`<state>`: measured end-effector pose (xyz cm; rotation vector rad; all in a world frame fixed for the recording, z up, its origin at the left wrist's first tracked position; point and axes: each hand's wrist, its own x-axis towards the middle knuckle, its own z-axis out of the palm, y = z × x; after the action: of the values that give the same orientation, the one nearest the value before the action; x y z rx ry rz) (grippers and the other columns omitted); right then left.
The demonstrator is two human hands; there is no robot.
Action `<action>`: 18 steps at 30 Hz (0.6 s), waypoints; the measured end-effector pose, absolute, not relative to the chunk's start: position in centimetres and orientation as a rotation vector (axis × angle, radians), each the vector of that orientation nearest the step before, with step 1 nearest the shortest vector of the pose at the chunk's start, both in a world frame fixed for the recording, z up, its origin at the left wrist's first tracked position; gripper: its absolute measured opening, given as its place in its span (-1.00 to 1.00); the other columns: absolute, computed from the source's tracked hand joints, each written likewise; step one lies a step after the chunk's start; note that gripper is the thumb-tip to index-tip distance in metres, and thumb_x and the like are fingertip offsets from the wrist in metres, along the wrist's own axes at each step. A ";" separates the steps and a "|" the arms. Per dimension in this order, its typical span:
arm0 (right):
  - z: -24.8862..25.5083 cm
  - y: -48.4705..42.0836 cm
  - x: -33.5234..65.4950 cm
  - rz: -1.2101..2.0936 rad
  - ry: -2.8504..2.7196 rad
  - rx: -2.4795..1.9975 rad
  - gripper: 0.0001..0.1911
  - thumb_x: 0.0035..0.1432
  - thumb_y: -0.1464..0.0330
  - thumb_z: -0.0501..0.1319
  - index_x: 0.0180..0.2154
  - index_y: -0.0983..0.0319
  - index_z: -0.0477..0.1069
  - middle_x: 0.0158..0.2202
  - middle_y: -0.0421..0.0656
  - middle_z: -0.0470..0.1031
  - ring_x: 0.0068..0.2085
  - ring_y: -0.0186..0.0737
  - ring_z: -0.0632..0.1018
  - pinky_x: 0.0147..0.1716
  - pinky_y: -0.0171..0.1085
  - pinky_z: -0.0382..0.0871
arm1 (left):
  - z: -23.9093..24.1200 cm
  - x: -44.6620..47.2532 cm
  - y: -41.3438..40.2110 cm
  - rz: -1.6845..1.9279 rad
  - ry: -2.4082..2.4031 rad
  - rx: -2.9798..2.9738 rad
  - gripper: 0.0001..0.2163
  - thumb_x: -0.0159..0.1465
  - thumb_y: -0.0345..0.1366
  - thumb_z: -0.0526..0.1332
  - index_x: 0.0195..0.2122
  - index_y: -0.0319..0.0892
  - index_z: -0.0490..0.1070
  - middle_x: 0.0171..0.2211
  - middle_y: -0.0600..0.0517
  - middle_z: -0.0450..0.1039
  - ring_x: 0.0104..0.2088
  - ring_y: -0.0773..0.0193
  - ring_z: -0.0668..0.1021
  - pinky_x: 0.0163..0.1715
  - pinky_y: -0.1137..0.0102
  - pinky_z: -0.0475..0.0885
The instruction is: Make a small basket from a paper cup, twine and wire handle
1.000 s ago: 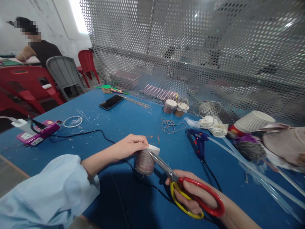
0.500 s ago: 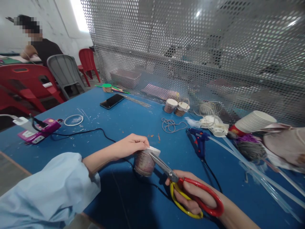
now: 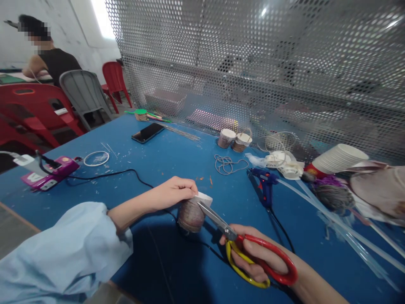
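My left hand grips the rim of a paper cup wrapped in brownish yarn, holding it tilted above the blue table. My right hand has its fingers through the red and yellow handles of a pair of scissors. The steel blades point up and left, and their tips touch the cup's white rim under my left fingers. A black cable runs under the cup.
A blue glue gun with clear glue sticks, a cord coil, two wrapped cups, stacked paper cups and yarn lie right. A phone, wire ring and pink device lie left. Perforated screen behind; a seated person far left.
Almost nothing: the cup has tipped slightly more under my left hand, and the scissors stay at its rim. The view has shifted a little.
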<state>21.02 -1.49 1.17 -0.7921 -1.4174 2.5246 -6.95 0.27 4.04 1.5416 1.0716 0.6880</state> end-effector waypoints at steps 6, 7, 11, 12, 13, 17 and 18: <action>1.2 -1.5 20.9 2.522 -1.413 -0.791 -0.44 0.15 -0.07 0.18 -0.10 0.28 0.27 -0.59 -0.36 0.21 -0.69 -0.56 0.09 -0.76 -0.48 -0.06 | 4.1 -7.1 0.3 0.687 1.080 1.633 -0.83 0.17 -0.28 0.07 -0.49 -0.21 0.34 -0.48 0.13 0.27 -0.43 0.37 0.28 -0.39 0.46 0.17; 1.1 -1.5 20.9 2.523 -1.409 -0.781 -0.45 0.16 -0.06 0.18 -0.10 0.28 0.27 -0.59 -0.36 0.21 -0.70 -0.56 0.09 -0.76 -0.48 -0.06 | 4.2 -7.1 0.3 0.686 1.081 1.645 -0.83 0.18 -0.28 0.06 -0.49 -0.21 0.34 -0.48 0.12 0.27 -0.43 0.37 0.28 -0.39 0.46 0.18; 1.1 -1.5 21.0 2.530 -1.416 -0.792 -0.45 0.15 -0.07 0.18 -0.11 0.28 0.26 -0.60 -0.36 0.21 -0.70 -0.55 0.11 -0.77 -0.48 -0.08 | 4.4 -7.1 0.3 0.682 1.082 1.681 -0.82 0.18 -0.27 0.06 -0.49 -0.21 0.35 -0.48 0.12 0.28 -0.43 0.37 0.29 -0.39 0.46 0.19; 1.2 -1.5 21.0 2.528 -1.421 -0.794 -0.45 0.15 -0.07 0.18 -0.11 0.28 0.26 -0.60 -0.36 0.21 -0.70 -0.55 0.11 -0.77 -0.48 -0.08 | 4.4 -7.1 0.3 0.680 1.086 1.685 -0.82 0.18 -0.27 0.06 -0.49 -0.21 0.35 -0.48 0.12 0.28 -0.43 0.36 0.29 -0.39 0.46 0.19; 1.2 -1.5 21.0 2.524 -1.426 -0.791 -0.45 0.15 -0.07 0.18 -0.11 0.28 0.26 -0.60 -0.36 0.21 -0.70 -0.55 0.11 -0.77 -0.48 -0.08 | 4.4 -7.0 0.3 0.679 1.090 1.688 -0.82 0.18 -0.26 0.06 -0.49 -0.21 0.35 -0.48 0.12 0.28 -0.43 0.36 0.29 -0.39 0.46 0.19; 1.1 -1.5 21.0 2.516 -1.430 -0.764 -0.46 0.17 -0.05 0.17 -0.11 0.28 0.27 -0.59 -0.35 0.21 -0.69 -0.55 0.10 -0.77 -0.48 -0.06 | 4.3 -7.1 0.2 0.677 1.087 1.695 -0.82 0.19 -0.27 0.06 -0.49 -0.21 0.34 -0.47 0.11 0.29 -0.42 0.36 0.30 -0.38 0.46 0.20; 1.1 -1.5 21.0 2.523 -1.420 -0.756 -0.47 0.17 -0.05 0.17 -0.11 0.28 0.27 -0.59 -0.35 0.21 -0.69 -0.55 0.10 -0.77 -0.48 -0.05 | 4.3 -7.1 0.3 0.678 1.081 1.698 -0.82 0.19 -0.28 0.06 -0.49 -0.21 0.34 -0.47 0.12 0.29 -0.42 0.36 0.31 -0.38 0.46 0.20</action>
<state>20.97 -1.50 1.11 -0.7565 -1.4201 2.5226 -7.08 0.25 4.32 1.6981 1.0811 0.6779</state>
